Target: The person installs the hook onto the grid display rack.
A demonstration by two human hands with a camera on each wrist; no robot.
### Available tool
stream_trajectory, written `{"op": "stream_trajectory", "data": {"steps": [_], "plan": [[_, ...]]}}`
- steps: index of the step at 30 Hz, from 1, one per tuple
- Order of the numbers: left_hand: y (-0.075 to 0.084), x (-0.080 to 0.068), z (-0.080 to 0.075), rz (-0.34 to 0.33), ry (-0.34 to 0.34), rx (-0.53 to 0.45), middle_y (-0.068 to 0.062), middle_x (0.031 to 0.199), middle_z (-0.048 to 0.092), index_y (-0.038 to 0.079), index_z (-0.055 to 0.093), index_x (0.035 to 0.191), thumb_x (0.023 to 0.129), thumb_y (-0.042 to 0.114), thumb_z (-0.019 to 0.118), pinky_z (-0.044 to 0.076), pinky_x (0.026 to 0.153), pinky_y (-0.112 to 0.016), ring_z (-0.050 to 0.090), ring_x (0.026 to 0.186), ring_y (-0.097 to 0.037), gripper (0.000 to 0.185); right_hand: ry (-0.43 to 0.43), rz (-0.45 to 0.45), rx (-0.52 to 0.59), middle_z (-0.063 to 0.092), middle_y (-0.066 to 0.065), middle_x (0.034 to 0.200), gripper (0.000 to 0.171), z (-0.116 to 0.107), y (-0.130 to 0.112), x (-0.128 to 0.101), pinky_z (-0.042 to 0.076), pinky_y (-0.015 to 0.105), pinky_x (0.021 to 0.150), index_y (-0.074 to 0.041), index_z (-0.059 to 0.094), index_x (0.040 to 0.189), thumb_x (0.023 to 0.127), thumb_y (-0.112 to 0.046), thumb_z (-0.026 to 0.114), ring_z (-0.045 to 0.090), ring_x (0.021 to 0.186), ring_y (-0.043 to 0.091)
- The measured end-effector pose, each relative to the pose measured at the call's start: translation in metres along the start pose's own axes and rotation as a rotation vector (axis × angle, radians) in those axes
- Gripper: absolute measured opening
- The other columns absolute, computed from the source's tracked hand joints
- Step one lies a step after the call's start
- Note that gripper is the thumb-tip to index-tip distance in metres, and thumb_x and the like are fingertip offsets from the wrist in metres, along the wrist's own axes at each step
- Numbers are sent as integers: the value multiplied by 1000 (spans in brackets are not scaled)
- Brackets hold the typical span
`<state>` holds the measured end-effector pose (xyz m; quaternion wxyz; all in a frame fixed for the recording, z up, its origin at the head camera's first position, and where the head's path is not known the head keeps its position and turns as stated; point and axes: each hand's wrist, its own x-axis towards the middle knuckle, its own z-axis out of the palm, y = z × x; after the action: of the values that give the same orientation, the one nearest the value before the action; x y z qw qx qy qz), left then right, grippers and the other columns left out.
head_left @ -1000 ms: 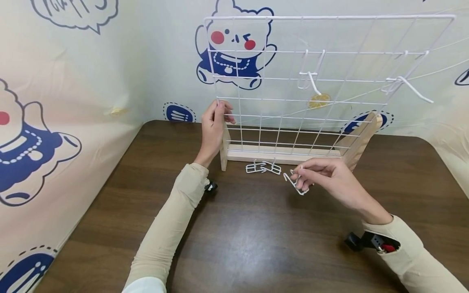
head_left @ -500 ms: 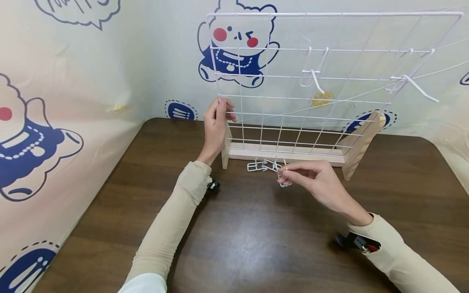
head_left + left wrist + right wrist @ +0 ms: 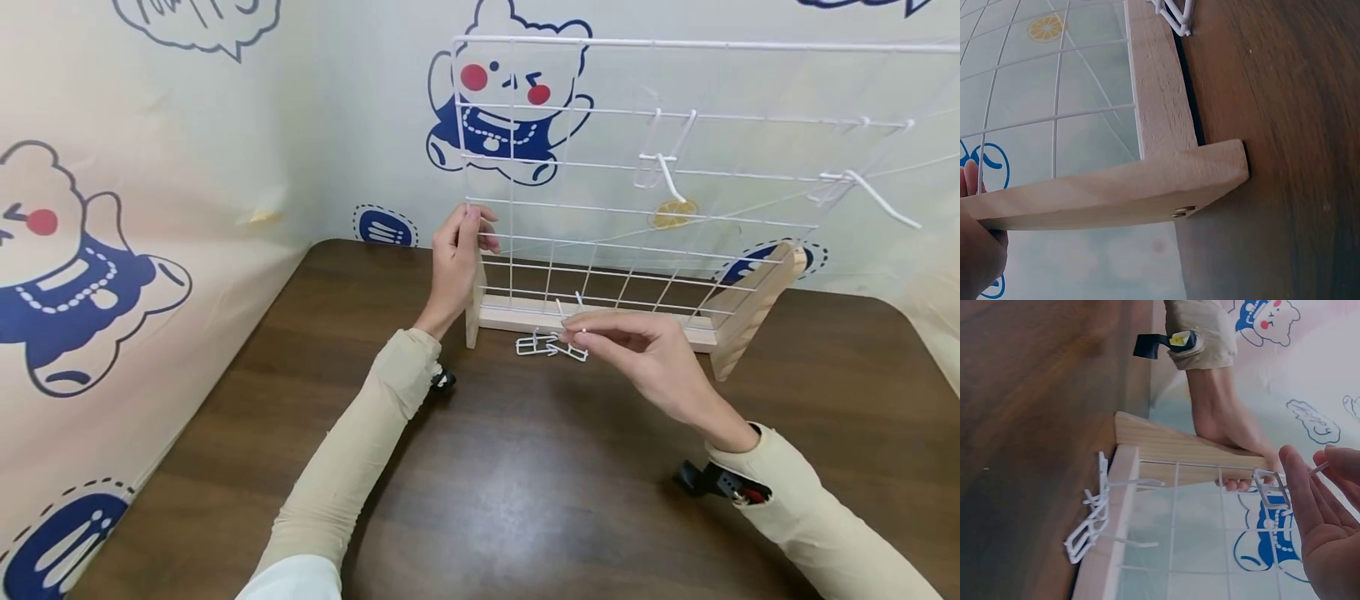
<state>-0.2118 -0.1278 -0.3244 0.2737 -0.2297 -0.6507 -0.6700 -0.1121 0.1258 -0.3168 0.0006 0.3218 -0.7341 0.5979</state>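
A white wire grid rack (image 3: 675, 43) stands in a wooden frame. My left hand (image 3: 454, 262) grips its left side, with the thumb in front at the top of the wooden side post (image 3: 1104, 190). My right hand (image 3: 652, 358) pinches a white wire hook (image 3: 1272, 490) by its prong between thumb and fingers. This hook is in front of the lower grid; whether it touches the wires I cannot tell. Below it, two loose white hooks (image 3: 536, 344) lie against each other on the table, by the wooden base bar (image 3: 517, 312).
Two more hooks hang on the upper grid, one near the middle (image 3: 670, 177) and one at the right (image 3: 877, 200). The right wooden post (image 3: 757, 308) slants beside the grid. A patterned cloth (image 3: 330, 100) rises behind the brown table (image 3: 465, 467).
My right hand has moved left and a little upward with the hook, which has turned so its ends point up. My left hand keeps its grip on the rack. The head view has shifted slightly.
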Motion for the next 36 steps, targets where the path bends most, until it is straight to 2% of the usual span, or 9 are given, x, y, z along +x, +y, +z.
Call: {"op": "stream_trajectory", "data": {"steps": [5,12,17,21,23,30,36], "plan": [[2,1,-1,-14,-23,13,-20,81,62,-14,58,98,106,8,37,56,72,-46,58,73,-52,32,29,-84,-14,73,11,112,27,2,-8,6,57,27,86,-8,76,112,90,6,68,68,109,25],[8,3,-13,-50,-89,8,-37,87,59,-19,58,102,107,8,37,55,77,-56,60,77,-54,35,78,-166,-2,72,17,112,26,9,-33,20,57,26,86,6,73,110,87,15,66,69,108,26],[9,5,-19,-81,-149,-5,-37,93,60,-18,58,104,107,10,37,53,84,-60,62,83,-54,35,105,-194,3,71,22,112,24,11,-43,30,55,27,90,10,71,110,87,16,64,69,108,29],[10,7,-18,-90,-179,-6,-37,95,61,-18,58,105,107,10,37,53,85,-60,62,85,-54,35,134,-220,0,71,24,109,25,13,-46,36,56,28,89,9,71,112,89,14,63,71,102,28],[10,8,-16,-96,-186,-7,-38,96,61,-18,58,105,107,10,37,53,85,-59,62,85,-54,35,154,-232,1,72,23,107,25,14,-47,37,56,29,89,7,72,112,89,13,63,72,100,27],[8,8,-15,-98,-170,-8,-37,94,61,-16,59,104,107,11,37,54,83,-56,62,83,-52,35,198,-305,13,70,27,106,21,19,-54,46,57,29,88,15,70,107,87,18,62,72,99,24],[7,7,-14,-94,-156,-16,-39,94,59,-17,58,104,107,11,36,55,82,-55,61,83,-53,35,208,-359,-1,71,21,112,22,22,-52,55,56,35,91,11,72,107,87,17,64,70,103,30]]}}
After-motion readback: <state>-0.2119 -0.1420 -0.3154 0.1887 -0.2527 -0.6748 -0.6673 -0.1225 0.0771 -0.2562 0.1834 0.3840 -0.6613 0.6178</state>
